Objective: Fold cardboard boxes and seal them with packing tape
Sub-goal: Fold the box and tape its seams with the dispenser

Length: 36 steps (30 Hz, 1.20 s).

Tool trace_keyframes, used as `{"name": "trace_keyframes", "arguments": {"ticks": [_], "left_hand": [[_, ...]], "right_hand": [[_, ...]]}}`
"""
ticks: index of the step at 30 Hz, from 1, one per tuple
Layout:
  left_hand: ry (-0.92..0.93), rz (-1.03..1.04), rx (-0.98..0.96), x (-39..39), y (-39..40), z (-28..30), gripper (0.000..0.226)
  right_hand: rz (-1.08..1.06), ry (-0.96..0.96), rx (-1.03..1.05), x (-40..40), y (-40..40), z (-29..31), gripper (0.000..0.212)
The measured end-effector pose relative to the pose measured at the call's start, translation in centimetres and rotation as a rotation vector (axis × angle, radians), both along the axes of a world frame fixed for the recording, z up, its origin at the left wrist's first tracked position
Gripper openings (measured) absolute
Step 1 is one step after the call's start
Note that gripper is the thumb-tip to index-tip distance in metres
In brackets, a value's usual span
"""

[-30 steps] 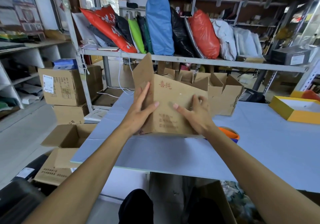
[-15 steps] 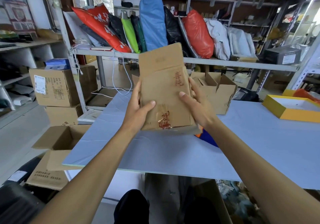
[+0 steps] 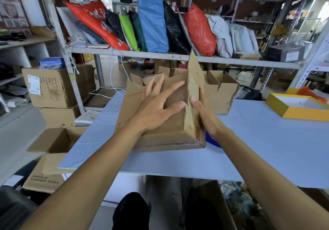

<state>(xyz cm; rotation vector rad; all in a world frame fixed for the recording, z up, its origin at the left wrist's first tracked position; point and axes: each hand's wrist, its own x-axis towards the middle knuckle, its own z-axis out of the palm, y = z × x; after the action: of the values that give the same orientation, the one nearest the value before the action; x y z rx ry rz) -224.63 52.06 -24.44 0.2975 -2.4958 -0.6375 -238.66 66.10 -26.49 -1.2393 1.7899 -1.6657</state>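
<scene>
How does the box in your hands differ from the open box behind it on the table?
The box in hand is mid-fold, the left hand pressing flaps flat while the right hand holds one flap upright; the open box behind stands untouched with its flaps up. The box in hand sits at the near side of the table; the other sits farther back. Both are plain brown cardboard, and no tape shows on either.

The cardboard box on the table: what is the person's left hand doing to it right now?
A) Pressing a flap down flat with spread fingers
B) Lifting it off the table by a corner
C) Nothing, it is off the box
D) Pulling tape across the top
A: the left hand lies spread, palm down, on a flap of the cardboard box, while the right hand holds another flap upright.
</scene>
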Motion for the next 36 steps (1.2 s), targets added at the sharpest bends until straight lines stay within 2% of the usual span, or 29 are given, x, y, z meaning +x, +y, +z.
{"name": "trace_keyframes", "arguments": {"ticks": [5,8,10,13,16,18,19,22,29,33,36], "left_hand": [[-0.077,0.045,-0.077,-1.6,0.5,0.6,0.089],[-0.085,0.091,-0.092,-2.8,0.1,1.0,0.107],[-0.054,0.112,-0.104,-3.7,0.3,1.3,0.112],[-0.013,0.137,-0.149,-4.8,0.4,1.7,0.113],[-0.081,0.151,-0.225,-6.1,0.1,1.0,0.099],[-0.156,0.144,-0.254,-7.0,0.2,0.1,0.079],[-0.192,0.148,-0.283,-7.5,0.2,-0.5,0.069],[-0.263,0.185,-0.292,-8.5,-0.5,-1.3,0.050],[-0.355,0.134,-0.243,-9.7,-1.3,-2.2,0.035],[-0.397,0.181,-0.215,-10.1,-1.0,-2.7,0.030],[-0.465,0.189,-0.212,-10.1,-1.5,-3.3,0.036]], "right_hand": [[0.055,-0.004,-0.023,-0.3,1.0,0.6,0.067],[0.063,-0.041,-0.001,-0.3,1.7,0.9,0.049],[0.044,-0.089,0.004,-0.8,2.1,0.7,0.036],[0.034,-0.168,0.009,-1.8,2.5,-0.4,0.036],[0.073,-0.274,0.065,-2.4,2.2,-3.2,0.044],[0.073,-0.330,0.114,-2.6,1.7,-5.2,0.065],[0.079,-0.344,0.124,-2.6,1.5,-5.6,0.068],[0.057,-0.340,0.114,-3.2,0.5,-5.7,0.057],[0.065,-0.340,0.111,-4.6,0.2,-6.3,0.050],[0.084,-0.366,0.199,-5.6,0.2,-6.9,0.066],[0.128,-0.396,0.301,-5.8,-0.1,-7.2,0.072]]}}
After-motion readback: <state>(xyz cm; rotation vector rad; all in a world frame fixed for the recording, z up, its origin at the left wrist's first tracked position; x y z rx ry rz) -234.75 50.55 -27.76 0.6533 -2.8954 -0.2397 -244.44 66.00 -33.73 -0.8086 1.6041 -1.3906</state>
